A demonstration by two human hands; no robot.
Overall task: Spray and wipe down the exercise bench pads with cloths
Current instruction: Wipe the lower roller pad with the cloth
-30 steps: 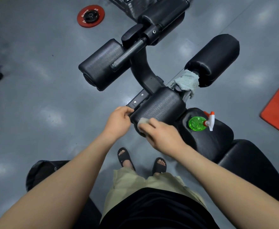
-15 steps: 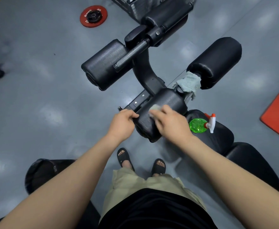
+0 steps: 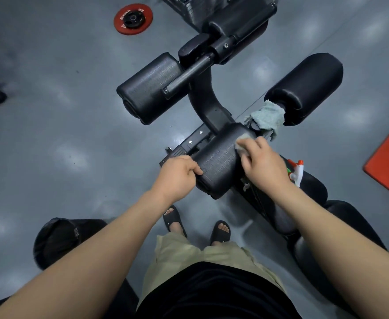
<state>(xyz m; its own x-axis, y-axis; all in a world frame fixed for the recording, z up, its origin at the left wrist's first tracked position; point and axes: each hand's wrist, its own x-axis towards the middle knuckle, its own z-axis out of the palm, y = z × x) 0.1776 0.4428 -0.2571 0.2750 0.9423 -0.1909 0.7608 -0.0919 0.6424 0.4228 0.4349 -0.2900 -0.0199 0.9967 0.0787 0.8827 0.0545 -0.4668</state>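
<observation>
Two hands worked the near black cylindrical vinyl roller pad (image 3: 216, 162): left hand (image 3: 175, 173) gripped its end, right hand (image 3: 263, 164) pressed a pale cloth (image 3: 241, 142) beneath flattened fingers (image 3: 250, 147), mid-wipe. Judged next: rotating it toward unwiped vinyl.

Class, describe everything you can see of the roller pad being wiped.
The near roller pad is a black, stubby cylinder, its cover looking like textured vinyl with faint stitched lines. It lies sideways on the bench frame, its rounded end toward the person. The left hand grips its left edge; the right hand presses a pale cloth onto its top.
</observation>
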